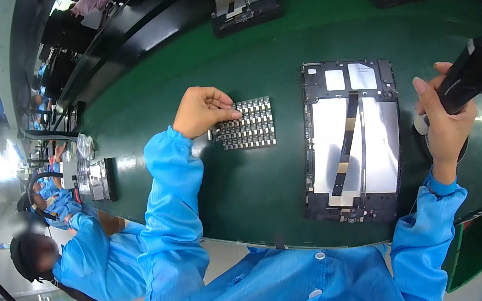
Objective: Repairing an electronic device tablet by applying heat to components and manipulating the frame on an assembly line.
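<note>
My left hand (199,113) reaches forward from a bent elbow, palm turned inward, thumb and curled fingers pinching the left edge of a gridded sheet (250,125). My right hand (450,129) is raised farther out to the right, wrapped around a black handheld device (478,75) that tilts up and away from me. A flat device body (325,142) lies on the green tabletop (233,197) between my hands, nearer the right one and apart from the sheet. It is rectangular, with a dark frame, smooth silvery panels and a narrow black-and-tan strip running lengthwise. The sheet carries rows of small pale blocks on a dark backing. My blue sleeves (180,172) are creased, gathered at the wrists.
</note>
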Demonstrator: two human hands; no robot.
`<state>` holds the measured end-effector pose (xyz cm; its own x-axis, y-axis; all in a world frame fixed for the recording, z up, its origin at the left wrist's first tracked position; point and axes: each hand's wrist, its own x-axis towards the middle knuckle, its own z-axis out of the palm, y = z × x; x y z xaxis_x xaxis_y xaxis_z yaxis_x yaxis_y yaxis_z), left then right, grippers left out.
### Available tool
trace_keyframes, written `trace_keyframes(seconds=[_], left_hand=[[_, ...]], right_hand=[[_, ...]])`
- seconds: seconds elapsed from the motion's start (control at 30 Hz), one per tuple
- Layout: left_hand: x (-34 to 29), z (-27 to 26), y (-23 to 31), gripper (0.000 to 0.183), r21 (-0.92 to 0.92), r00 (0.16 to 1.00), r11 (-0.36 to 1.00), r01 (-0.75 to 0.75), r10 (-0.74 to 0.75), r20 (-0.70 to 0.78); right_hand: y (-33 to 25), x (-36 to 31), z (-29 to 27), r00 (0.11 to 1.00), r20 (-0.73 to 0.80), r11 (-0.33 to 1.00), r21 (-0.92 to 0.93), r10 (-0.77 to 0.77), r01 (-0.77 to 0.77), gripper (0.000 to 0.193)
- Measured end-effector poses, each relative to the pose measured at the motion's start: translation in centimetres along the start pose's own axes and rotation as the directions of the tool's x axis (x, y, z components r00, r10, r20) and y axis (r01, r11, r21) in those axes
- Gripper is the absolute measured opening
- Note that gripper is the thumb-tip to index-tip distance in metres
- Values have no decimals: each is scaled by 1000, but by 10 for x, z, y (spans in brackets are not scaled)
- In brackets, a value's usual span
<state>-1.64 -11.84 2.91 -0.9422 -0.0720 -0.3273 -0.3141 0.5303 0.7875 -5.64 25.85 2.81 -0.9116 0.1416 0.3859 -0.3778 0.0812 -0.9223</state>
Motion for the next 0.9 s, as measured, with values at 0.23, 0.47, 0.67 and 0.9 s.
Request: trace_keyframes(seconds=[0.23,0.47,0.67,0.9], left_hand=[[-4,6,-9,23,131,994,987,-97,104,-46],[-17,22,-12,13,314,925,937,-153,248,-287],[-27,40,2,13,316,872,913,-258,361,-331],[-48,120,26,16,191,599,679,-709,723,-345]], right_hand=[[-7,-1,7,998,-3,993,102,65,-64,38],[-27,17,-26,972,-38,966,111,-231,234,43],[-32,19,-52,985,-171,978,205,-13,48,32],[-25,20,-45,992,-121,986,167,20,1,32]])
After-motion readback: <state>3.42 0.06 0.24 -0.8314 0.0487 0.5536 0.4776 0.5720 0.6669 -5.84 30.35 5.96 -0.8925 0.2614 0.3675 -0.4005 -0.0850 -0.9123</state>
